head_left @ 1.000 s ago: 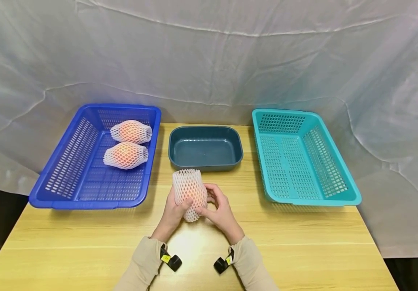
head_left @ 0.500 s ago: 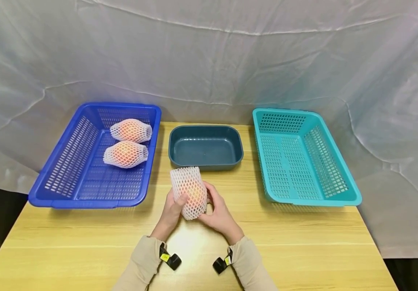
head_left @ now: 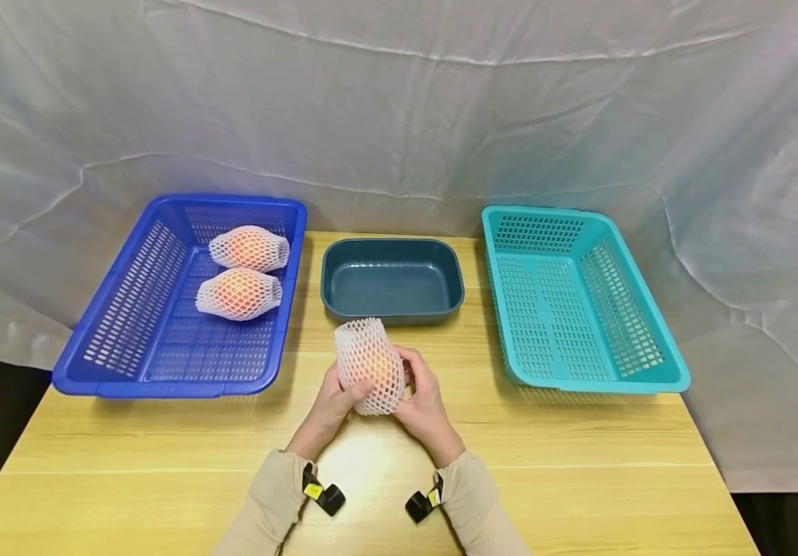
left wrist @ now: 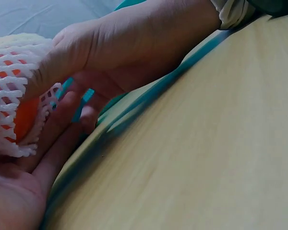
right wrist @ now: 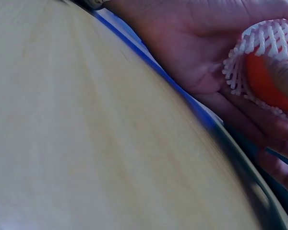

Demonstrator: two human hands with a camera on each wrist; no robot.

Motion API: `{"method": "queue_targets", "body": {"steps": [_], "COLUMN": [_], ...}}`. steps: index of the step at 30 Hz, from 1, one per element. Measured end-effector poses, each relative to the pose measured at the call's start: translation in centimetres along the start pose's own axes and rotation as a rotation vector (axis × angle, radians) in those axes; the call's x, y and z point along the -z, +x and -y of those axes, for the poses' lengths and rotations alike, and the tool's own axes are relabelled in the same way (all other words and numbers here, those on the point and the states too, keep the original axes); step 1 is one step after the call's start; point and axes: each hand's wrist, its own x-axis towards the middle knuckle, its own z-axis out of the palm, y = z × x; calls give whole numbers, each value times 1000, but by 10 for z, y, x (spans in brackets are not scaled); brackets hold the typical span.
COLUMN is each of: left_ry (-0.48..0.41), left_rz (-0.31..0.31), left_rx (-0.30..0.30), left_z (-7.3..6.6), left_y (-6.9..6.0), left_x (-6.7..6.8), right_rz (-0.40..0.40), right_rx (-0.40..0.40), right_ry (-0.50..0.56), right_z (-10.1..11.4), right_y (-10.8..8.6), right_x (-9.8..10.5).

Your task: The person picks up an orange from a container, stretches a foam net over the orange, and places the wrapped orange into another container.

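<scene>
In the head view, a round orange-red fruit in a white foam net (head_left: pixel 373 367) is held up between both hands over the table. My left hand (head_left: pixel 332 403) grips its left side, thumb across the front of the net. At its right side my right hand (head_left: pixel 428 405) holds the lower part, fingers curled behind. In the right wrist view, bare orange-red fruit (right wrist: pixel 264 81) shows at the net's open end, and a thumb (right wrist: pixel 285 76) lies against it. The net's upper end stands out beyond the fruit. Fingers behind the fruit are partly hidden.
A blue basket (head_left: pixel 162 388) at left holds two more netted fruits (head_left: pixel 240 294). Behind the hands stands a dark teal tub (head_left: pixel 392 318). On the right is a turquoise basket (head_left: pixel 596 384). A grey cloth (head_left: pixel 399 100) hangs behind the wooden table (head_left: pixel 565 471).
The netted fruit has shifted slightly, first left and then right, and turned a little in the hands. The left thumb has moved over its front. Both hands keep hold of it.
</scene>
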Motion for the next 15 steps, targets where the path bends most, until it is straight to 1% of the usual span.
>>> {"method": "queue_targets", "body": {"steps": [4, 8, 11, 15], "left_ry": [26, 62, 74, 63], "left_rz": [28, 29, -2, -59], "left_rx": [-2, -1, -10, -91], "left_z": [0, -1, -1, -2], "left_y": [1, -2, -3, -2], "left_x": [1, 3, 3, 0], "right_rz": [-25, -31, -36, -60], "right_rx": [21, 20, 17, 27], "right_ry": [-9, 5, 9, -4], "right_z": [1, 1, 1, 0], "right_y": [1, 0, 0, 1], "right_x": [0, 0, 0, -1]}}
